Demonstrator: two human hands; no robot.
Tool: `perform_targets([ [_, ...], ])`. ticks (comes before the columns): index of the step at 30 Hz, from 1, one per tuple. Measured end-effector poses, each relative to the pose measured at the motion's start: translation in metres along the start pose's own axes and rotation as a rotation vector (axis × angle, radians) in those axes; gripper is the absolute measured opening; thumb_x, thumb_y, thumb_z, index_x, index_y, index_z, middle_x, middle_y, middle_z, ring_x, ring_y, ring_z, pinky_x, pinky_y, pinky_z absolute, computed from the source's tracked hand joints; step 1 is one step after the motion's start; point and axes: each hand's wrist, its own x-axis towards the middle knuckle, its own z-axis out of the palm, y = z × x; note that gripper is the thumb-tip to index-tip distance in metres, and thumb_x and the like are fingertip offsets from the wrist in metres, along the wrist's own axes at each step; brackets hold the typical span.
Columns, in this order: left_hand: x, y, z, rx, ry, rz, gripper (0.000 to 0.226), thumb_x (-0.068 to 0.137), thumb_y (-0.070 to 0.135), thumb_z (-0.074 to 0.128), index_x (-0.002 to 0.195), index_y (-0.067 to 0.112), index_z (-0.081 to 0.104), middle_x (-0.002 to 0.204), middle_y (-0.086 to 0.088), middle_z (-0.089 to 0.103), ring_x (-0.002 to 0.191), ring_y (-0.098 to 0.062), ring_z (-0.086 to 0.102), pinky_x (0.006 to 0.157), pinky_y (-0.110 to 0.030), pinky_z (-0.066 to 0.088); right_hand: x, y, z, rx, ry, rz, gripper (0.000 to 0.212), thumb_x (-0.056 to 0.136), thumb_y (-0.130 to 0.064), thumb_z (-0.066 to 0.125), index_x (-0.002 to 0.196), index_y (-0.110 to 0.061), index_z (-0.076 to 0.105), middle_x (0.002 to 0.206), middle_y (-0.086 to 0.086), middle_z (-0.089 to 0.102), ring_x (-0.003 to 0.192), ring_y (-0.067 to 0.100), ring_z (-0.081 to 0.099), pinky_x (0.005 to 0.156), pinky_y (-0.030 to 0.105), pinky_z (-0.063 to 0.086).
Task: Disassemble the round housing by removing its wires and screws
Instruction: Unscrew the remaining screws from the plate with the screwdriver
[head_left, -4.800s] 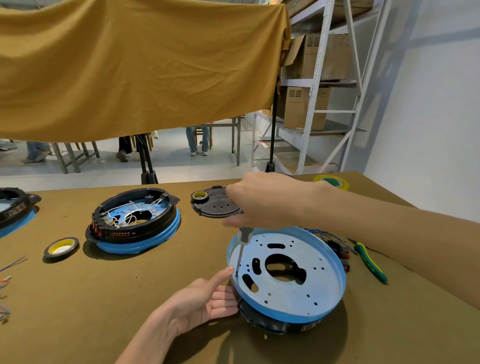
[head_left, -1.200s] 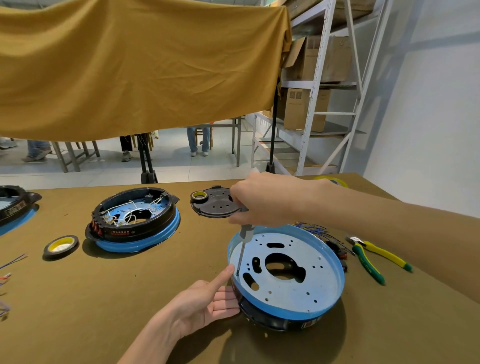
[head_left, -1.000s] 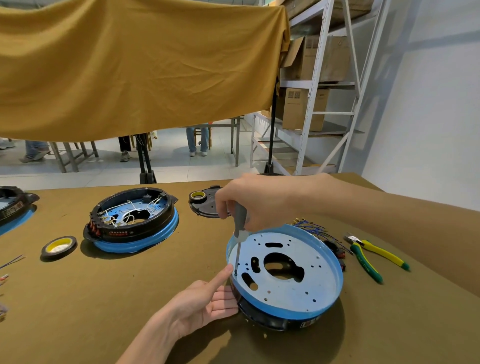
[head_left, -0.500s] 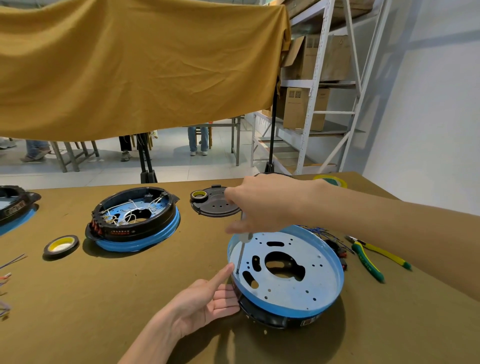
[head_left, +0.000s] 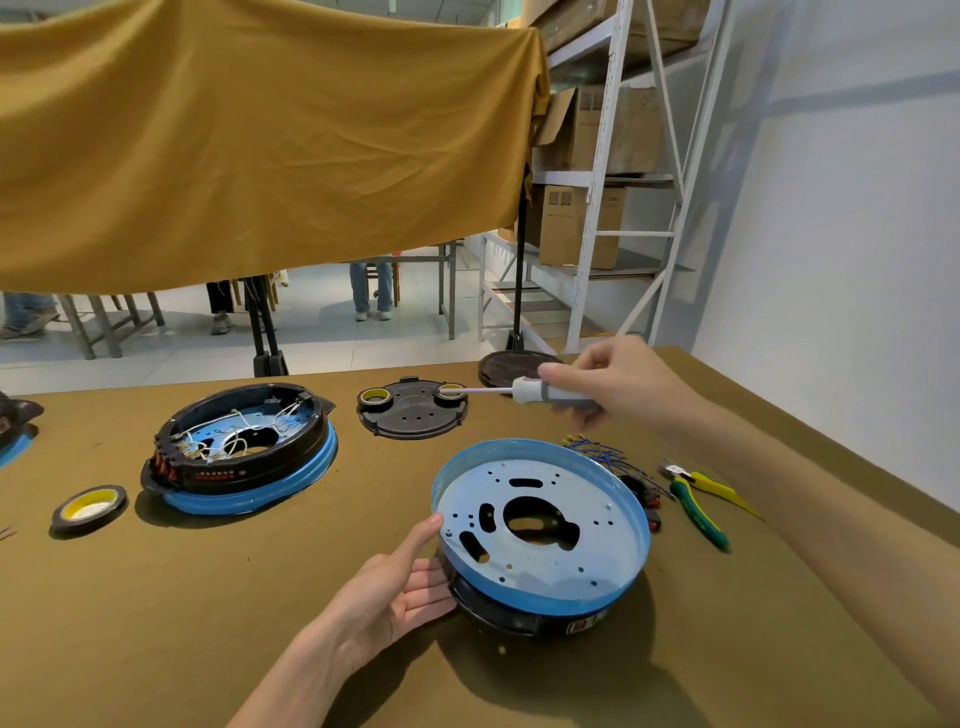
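Left hand (head_left: 387, 587) flat against housing (head_left: 540, 530) left side, fingers straight, bracing, gripping nothing. Housing sits near table (head_left: 156, 623) front, centre-right, blue plate up, black base below. Looks rigid metal and plastic, moderately light; thin rim maybe sharp, slides on cloth unless braced. Best hold: black base or rim edge. Right hand (head_left: 618, 384) curled round screwdriver (head_left: 545, 392), held level above table, clear of housing. Loose wires (head_left: 602, 452) just right of housing; thin, floppy.

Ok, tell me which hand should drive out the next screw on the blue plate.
Right. The right hand already grips the screwdriver, lifted above the table. The left hand steadies the housing at its rim, so leave it there.
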Motion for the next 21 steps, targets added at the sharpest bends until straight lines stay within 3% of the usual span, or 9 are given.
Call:
perform_targets([
  [3,-0.001,0.001,0.002,-0.003,0.019,0.008,0.094,0.061,0.06,0.086,0.123,-0.006,0.062,0.108,-0.023,0.078,0.099,-0.034,0.078,0.074,-0.038,0.067,-0.019,0.048,-0.01,0.6,-0.087,0.442,0.038,0.096,-0.036,0.067,0.116,-0.004,0.062,0.083,0.016,0.072,0.056,0.018,0.06,0.054,0.025,0.058],
  [6,-0.003,0.002,0.005,0.015,0.051,0.025,0.096,0.056,0.063,0.085,0.12,-0.005,0.062,0.104,-0.022,0.079,0.095,-0.033,0.079,0.069,-0.036,0.066,-0.037,0.096,-0.014,0.713,-0.141,0.488,0.033,0.097,-0.035,0.064,0.116,-0.008,0.063,0.078,0.015,0.065,0.055,0.018,0.053,0.047,0.026,0.047],
  [9,-0.003,0.004,0.002,0.033,0.124,0.081,0.095,0.053,0.066,0.083,0.116,-0.003,0.063,0.104,-0.02,0.079,0.096,-0.032,0.079,0.074,-0.037,0.066,-0.05,0.128,-0.015,0.368,0.061,0.305,0.033,0.1,-0.034,0.059,0.107,-0.004,0.07,0.07,0.013,0.066,0.054,0.02,0.052,0.045,0.03,0.037],
  [12,-0.002,0.006,-0.006,0.0,0.19,0.113,0.097,0.052,0.066,0.083,0.118,-0.002,0.062,0.113,-0.022,0.076,0.104,-0.034,0.074,0.08,-0.04,0.062,-0.068,0.151,-0.012,0.043,0.259,0.123,0.019,0.101,-0.036,0.057,0.1,-0.019,0.068,0.064,0.008,0.068,0.051,0.018,0.062,0.048,0.03,0.046],
  [14,-0.001,0.006,-0.007,-0.02,0.212,0.107,0.101,0.053,0.065,0.083,0.124,-0.003,0.06,0.118,-0.024,0.073,0.108,-0.036,0.072,0.084,-0.042,0.061,-0.077,0.171,-0.01,-0.139,0.287,0.129,0.015,0.1,-0.046,0.054,0.098,-0.032,0.059,0.061,0.004,0.068,0.046,0.016,0.059,0.048,0.027,0.046],
  [17,-0.001,0.006,-0.007,-0.063,0.246,0.12,0.107,0.053,0.063,0.085,0.132,-0.003,0.056,0.123,-0.024,0.07,0.111,-0.037,0.069,0.08,-0.043,0.061,-0.08,0.199,-0.007,-0.588,0.284,0.165,0.008,0.096,-0.045,0.052,0.101,-0.04,0.051,0.06,-0.004,0.062,0.052,0.009,0.056,0.049,0.031,0.04],
  [21,-0.001,0.005,-0.007,-0.113,0.269,0.121,0.118,0.056,0.063,0.085,0.145,-0.003,0.045,0.136,-0.027,0.061,0.111,-0.037,0.067,0.076,-0.042,0.061,-0.077,0.213,0.002,-0.784,0.27,0.098,0.017,0.095,-0.047,0.05,0.112,-0.043,0.05,0.069,-0.013,0.061,0.06,0.006,0.052,0.048,0.025,0.032],
])
